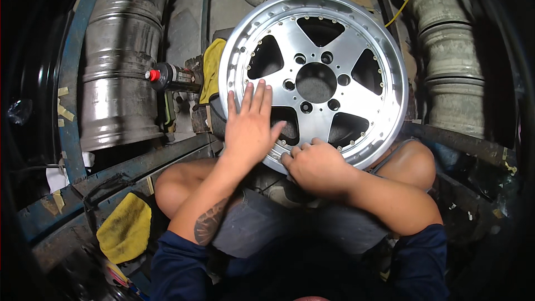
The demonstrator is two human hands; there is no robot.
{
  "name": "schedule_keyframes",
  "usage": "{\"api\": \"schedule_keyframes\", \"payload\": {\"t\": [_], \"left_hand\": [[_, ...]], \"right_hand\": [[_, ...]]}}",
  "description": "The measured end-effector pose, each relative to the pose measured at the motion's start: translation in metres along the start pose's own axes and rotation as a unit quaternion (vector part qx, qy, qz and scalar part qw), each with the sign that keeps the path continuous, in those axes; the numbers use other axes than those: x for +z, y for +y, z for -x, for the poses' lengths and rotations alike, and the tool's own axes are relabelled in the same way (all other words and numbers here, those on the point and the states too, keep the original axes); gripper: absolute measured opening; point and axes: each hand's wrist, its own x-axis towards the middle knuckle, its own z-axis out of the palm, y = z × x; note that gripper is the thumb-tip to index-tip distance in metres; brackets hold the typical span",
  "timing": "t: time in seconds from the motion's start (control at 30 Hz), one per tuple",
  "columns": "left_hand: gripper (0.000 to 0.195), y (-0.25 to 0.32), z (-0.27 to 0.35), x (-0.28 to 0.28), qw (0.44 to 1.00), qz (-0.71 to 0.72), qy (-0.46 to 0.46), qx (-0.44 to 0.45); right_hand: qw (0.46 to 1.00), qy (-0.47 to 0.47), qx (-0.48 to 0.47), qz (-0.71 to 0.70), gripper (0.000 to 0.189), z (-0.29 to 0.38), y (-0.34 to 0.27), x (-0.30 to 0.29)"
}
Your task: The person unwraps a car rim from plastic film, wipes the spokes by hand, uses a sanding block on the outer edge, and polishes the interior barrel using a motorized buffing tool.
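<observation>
A polished five-spoke alloy wheel rim (281,48) lies face up before me, with small bolts around its inner ring. Flat on its lower left lip and spoke rests my left hand (250,123), fingers spread and holding nothing. My right hand (319,166) is at the lower lip, near the bottom spoke, its fingers bent against the metal. The palm side is hidden, so I cannot tell whether it pinches the lip or some small thing.
Left of the wheel are a yellow cloth (212,71) and a dark bottle with a red cap (175,77). Bare wheel barrels (121,58) line the left; others (453,58) stand right. A second yellow cloth (125,228) hangs lower left by a blue metal frame (71,133). A yellow cord (407,2) runs upper right.
</observation>
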Motion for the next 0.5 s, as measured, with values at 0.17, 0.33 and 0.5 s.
{"api": "schedule_keyframes", "payload": {"t": [0.17,0.33,0.5], "left_hand": [[0.081,0.001,0.0,0.001,0.997,0.029,-0.071,0.025],[0.077,0.004,0.006,-0.006,0.996,0.037,-0.074,0.033],[0.074,0.009,0.005,-0.012,0.993,0.065,-0.099,0.019]], "right_hand": [[1.0,0.018,0.01,-0.015,0.025,0.001,0.002,0.009],[1.0,0.018,0.01,-0.014,0.023,0.003,0.006,0.017],[1.0,-0.012,-0.005,-0.011,0.041,0.003,0.006,0.013]]}}
